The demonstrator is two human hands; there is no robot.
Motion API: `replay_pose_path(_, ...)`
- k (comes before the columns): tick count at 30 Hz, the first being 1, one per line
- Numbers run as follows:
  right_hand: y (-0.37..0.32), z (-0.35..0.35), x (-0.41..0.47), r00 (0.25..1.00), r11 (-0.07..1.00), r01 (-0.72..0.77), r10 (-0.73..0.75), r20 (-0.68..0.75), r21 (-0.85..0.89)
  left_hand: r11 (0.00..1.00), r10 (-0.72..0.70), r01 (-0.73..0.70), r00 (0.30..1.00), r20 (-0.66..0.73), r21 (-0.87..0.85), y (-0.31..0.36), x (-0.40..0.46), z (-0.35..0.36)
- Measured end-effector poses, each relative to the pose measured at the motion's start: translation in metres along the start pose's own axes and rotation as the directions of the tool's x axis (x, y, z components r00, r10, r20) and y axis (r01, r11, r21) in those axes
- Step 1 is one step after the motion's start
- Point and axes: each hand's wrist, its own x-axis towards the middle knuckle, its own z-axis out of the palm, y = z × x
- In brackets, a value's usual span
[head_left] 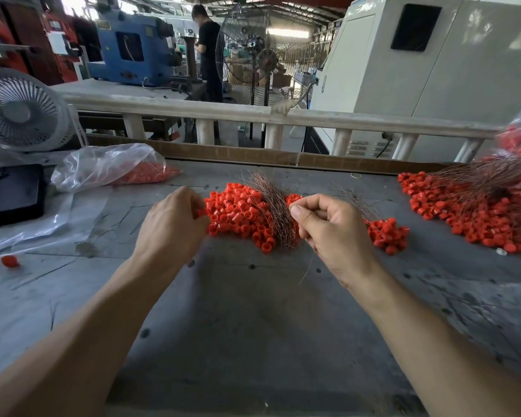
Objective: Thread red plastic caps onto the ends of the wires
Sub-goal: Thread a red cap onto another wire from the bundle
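Observation:
A heap of loose red plastic caps lies mid-table, with a bundle of thin copper wires across it. My left hand pinches one red cap at the heap's left edge. My right hand is curled, thumb against forefinger, pinching a thin wire whose tail trails down below the fist. The two hands sit a short gap apart over the heap. A smaller cluster of caps with wires in them lies just right of my right hand.
A large pile of capped wires fills the right side. A clear bag of red caps and a white desk fan stand at back left, a black case at left. One stray cap lies near the left edge.

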Motion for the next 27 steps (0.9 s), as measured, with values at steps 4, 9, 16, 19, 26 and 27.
replay_pose_path(4, -0.003, 0.001, -0.002, 0.994, 0.992, 0.108, -0.110, 0.018, 0.056, 0.834, 0.084, -0.032, 0.994, 0.069, -0.550, 0.026, -0.010, 0.006)
replay_pose_path(9, -0.008, 0.003, -0.005, 0.976, 0.976, 0.210, -0.213, 0.045, 0.064, 0.526, 0.189, 0.034, 0.970, 0.156, -0.850, 0.046, -0.025, 0.012)
replay_pose_path(16, -0.013, 0.002, -0.007, 0.971, 0.972, 0.230, -0.233, 0.061, 0.054, 0.440, 0.212, 0.068, 0.961, 0.177, -0.896, 0.049, -0.027, 0.009)
replay_pose_path(19, -0.014, 0.002, -0.008, 0.971, 0.972, 0.227, -0.231, 0.063, 0.063, 0.438, 0.241, 0.062, 0.953, 0.183, -0.897, 0.049, -0.028, 0.008)
replay_pose_path(26, -0.018, 0.002, -0.010, 0.970, 0.973, 0.230, -0.230, 0.075, 0.016, 0.439, 0.256, 0.068, 0.946, 0.197, -0.896, 0.048, -0.029, 0.009)
replay_pose_path(27, -0.018, 0.003, -0.011, 0.970, 0.973, 0.229, -0.229, 0.078, 0.005, 0.437, 0.254, 0.069, 0.947, 0.197, -0.897, 0.047, -0.029, 0.010)
